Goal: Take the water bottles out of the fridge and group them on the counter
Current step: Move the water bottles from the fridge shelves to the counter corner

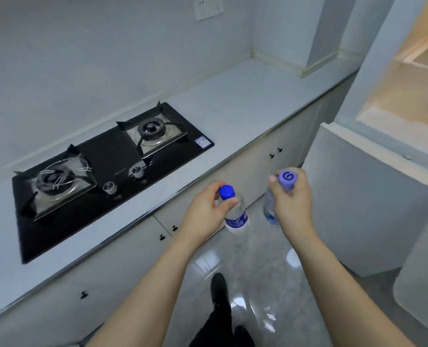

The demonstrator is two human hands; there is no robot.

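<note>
- Two bare forearms reach in from the lower edge of the view; no sleeve shows on either, as far up as the arms are seen.
- The left hand [209, 209] wears no glove, ring or band; its thumbnail is short and plain.
- The right hand [291, 196] is likewise bare, with no watch or bracelet at the wrist; one fingertip shows a short, unpainted nail.
- Dark trousers [215, 329], black or near it, cover the legs seen below between the arms.
- A black shoe [218, 286] with a narrow rounded toe is worn on the forward foot; its laces or fastening cannot be made out.
</note>
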